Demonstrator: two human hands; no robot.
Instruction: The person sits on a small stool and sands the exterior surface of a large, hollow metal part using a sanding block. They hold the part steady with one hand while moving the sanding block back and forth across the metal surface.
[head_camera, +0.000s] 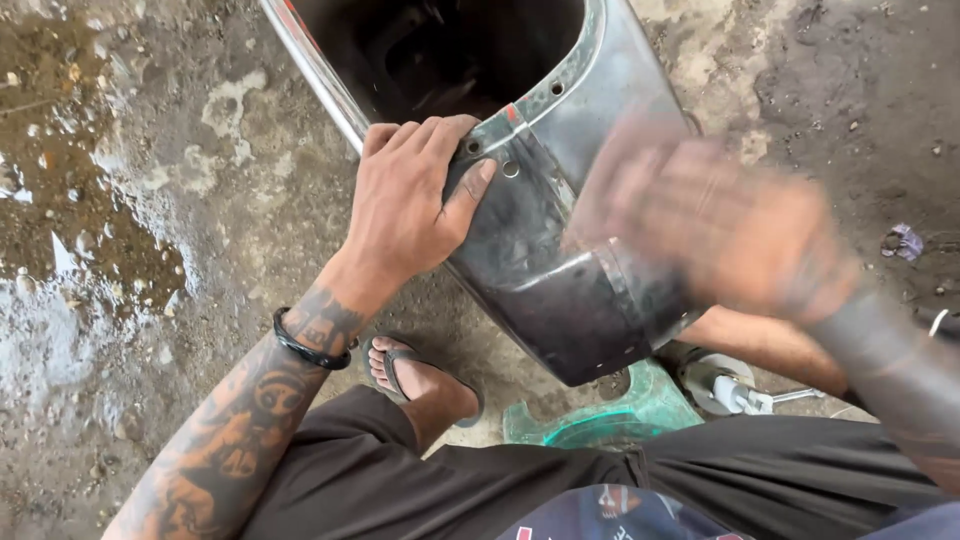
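A dark, dirty plastic body panel (560, 250), curved and hollow with small holes along its rim, stands on end in front of me. My left hand (410, 195) grips its left edge, fingers curled over the rim and the thumb pressed on the outer face. My right hand (720, 225) is a motion blur over the panel's right side; whether it holds anything cannot be told.
The ground is wet, stained concrete with a puddle (70, 200) at the left. My sandalled foot (420, 380) rests below the panel. A green translucent plastic piece (620, 415) and a round metal part (725, 385) lie by my knees.
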